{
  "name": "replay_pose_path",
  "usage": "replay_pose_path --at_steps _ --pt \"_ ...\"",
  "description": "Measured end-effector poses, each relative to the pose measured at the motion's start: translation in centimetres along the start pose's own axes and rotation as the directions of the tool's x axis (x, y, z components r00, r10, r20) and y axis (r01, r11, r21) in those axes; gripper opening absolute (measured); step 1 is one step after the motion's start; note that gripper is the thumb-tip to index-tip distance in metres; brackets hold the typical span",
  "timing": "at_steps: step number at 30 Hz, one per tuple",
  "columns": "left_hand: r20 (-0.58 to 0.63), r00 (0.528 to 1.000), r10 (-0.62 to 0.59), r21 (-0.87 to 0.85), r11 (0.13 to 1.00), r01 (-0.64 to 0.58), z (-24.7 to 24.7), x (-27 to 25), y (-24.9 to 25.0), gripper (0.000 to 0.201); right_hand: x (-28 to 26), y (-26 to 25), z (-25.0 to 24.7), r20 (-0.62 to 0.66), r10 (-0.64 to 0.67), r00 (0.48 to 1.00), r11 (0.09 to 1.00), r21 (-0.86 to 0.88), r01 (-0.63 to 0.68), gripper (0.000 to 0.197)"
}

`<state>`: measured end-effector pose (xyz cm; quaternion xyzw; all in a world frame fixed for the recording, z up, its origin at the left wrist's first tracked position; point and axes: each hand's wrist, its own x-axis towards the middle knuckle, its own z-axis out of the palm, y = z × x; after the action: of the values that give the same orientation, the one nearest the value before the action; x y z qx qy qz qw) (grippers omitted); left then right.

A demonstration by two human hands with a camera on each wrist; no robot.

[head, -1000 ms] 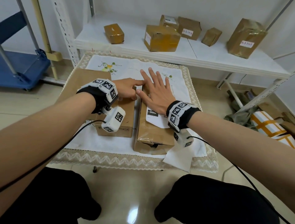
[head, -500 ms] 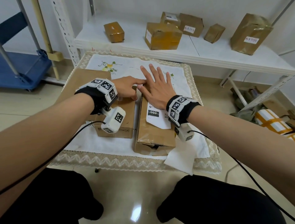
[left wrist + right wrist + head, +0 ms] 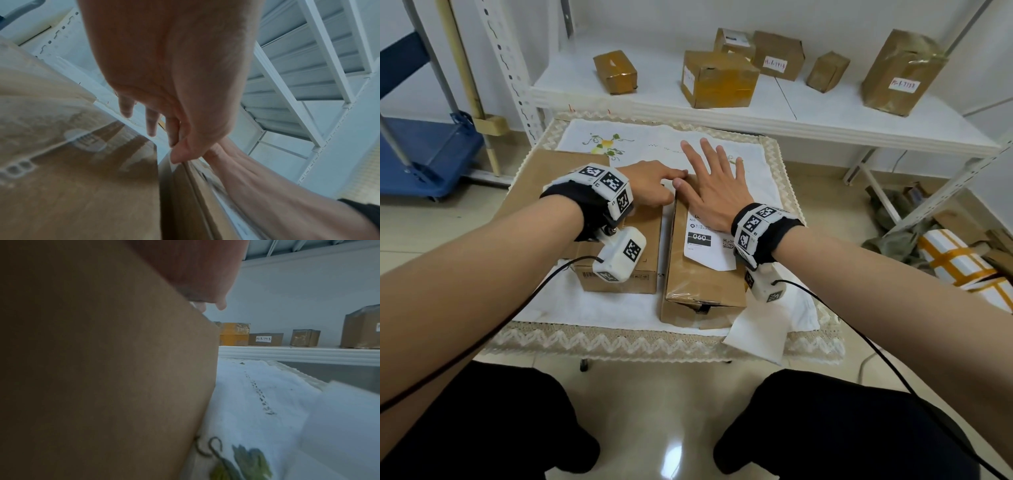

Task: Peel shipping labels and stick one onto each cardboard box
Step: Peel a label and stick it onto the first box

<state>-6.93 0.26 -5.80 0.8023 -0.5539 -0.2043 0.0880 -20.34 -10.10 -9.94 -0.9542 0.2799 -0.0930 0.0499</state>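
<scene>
Right hand point(image 3: 717, 192) lies flat, fingers straight and spread, palm down on the white shipping label point(image 3: 705, 245) on top of the right-hand cardboard box point(image 3: 698, 284). Fingertips reach past the box's far edge. Label's near part shows below the wrist: black bar reading "060", small QR code, near edge looks slightly lifted.

Left hand point(image 3: 650, 186) rests on the far end of the left cardboard box point(image 3: 633, 246), fingers loosely bent. In the left wrist view its thumb and forefinger meet at the top left edge of the right box, just beside the right thumb. Whether anything is pinched between them, cannot tell.

Both boxes sit side by side, near touching, on a small table point(image 3: 774, 346) with a white embroidered cloth point(image 3: 640, 144). White backing sheet point(image 3: 760, 339) hangs off the table's near right corner. Flat cardboard point(image 3: 544, 171) lies under the left box.

Behind: white shelf point(image 3: 825, 113) with six brown parcels point(image 3: 719, 80), some labelled.
</scene>
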Motion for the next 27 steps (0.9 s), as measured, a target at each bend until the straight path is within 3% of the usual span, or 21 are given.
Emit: replay_pose_path --at_steps 6,10,14,17,23,27 --pt "-0.055 0.998 0.004 0.071 0.997 0.000 0.0 -0.6 1.5 0.046 -0.4 -0.7 -1.4 -0.001 0.000 1.000 1.000 0.028 0.000 0.069" --pt "-0.054 0.995 -0.087 0.058 0.994 0.090 0.1 -0.4 1.0 0.049 -0.1 -1.1 -3.0 0.000 -0.011 1.000 1.000 0.009 0.011 0.070" --pt "-0.033 0.996 -0.079 0.031 0.996 0.080 0.0 -0.7 1.4 0.057 0.4 -1.0 -4.6 -0.012 0.024 1.000 0.995 0.094 -0.022 0.069" --pt "-0.045 0.995 -0.089 0.020 0.996 0.090 0.1 -0.8 1.4 0.052 0.3 -1.3 -4.3 0.037 0.045 0.998 0.991 0.121 -0.050 0.070" --pt "0.001 0.999 -0.053 0.008 0.999 0.053 -0.3 -0.9 1.1 0.060 -0.2 -1.5 -2.7 0.122 0.049 0.991 0.998 0.040 -0.054 0.066" --pt "0.011 0.999 -0.038 0.017 0.999 0.038 -0.3 -1.1 1.1 0.063 -0.9 -1.0 -2.4 0.187 -0.033 0.982 0.997 -0.057 0.045 0.071"
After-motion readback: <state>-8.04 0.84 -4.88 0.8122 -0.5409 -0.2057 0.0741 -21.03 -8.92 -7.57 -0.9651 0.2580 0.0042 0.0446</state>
